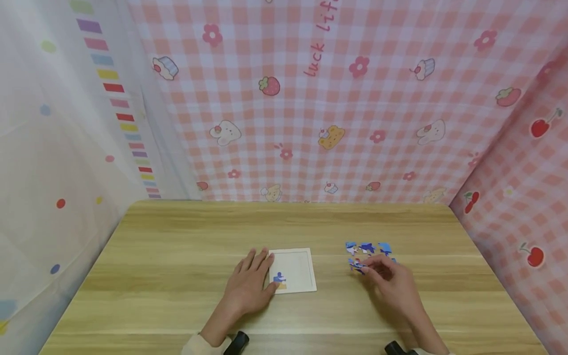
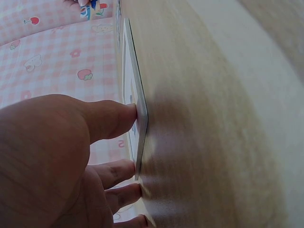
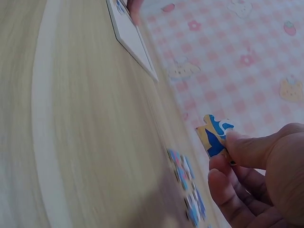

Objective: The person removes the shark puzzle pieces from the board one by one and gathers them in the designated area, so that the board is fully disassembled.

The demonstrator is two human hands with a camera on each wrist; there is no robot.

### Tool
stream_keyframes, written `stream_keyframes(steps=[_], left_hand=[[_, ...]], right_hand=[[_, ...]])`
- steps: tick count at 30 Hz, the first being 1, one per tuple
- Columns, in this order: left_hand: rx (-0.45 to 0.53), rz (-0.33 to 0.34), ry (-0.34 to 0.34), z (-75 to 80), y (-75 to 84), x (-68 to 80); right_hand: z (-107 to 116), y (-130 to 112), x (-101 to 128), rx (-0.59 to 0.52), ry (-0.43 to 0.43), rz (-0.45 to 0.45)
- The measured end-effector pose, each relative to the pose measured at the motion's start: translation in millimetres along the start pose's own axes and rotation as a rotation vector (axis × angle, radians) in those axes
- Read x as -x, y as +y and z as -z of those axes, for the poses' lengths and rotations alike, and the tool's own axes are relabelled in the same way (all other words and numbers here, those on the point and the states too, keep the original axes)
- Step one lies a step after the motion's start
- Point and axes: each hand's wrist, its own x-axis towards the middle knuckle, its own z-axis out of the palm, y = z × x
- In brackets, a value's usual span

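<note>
A white puzzle board [image 1: 296, 264] with a raised border lies flat on the table. My left hand [image 1: 249, 288] rests at its left side, fingers extended and thumb pressing on the lower left. One or more blue and tan pieces [image 1: 279, 277] sit in that corner, partly covered by the thumb. To the right, my right hand [image 1: 395, 286] pinches a puzzle piece [image 3: 213, 137], blue, white and yellow, between thumb and fingers, raised off the table. Several loose puzzle pieces [image 1: 367, 248] lie beside and under that hand, some hidden by it.
The wooden table [image 1: 195, 236] ends at a pink checked cloth [image 1: 301, 108] at the back. Another checked cloth [image 1: 510, 207] hangs on the right, and a white dotted cloth [image 1: 66, 162] on the left.
</note>
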Motion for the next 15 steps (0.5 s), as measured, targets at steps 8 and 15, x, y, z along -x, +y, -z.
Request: stream_keyframes(steps=[8, 15], left_hand=[[-0.005, 0.001, 0.000, -0.3, 0.7, -2.4], [0.009, 0.010, -0.004, 1.8, 1.1, 0.0]], right_hand=[[22, 12, 3, 0.030, 0.011, -0.086], [33, 21, 5, 0.146, -0.023, -0.121]])
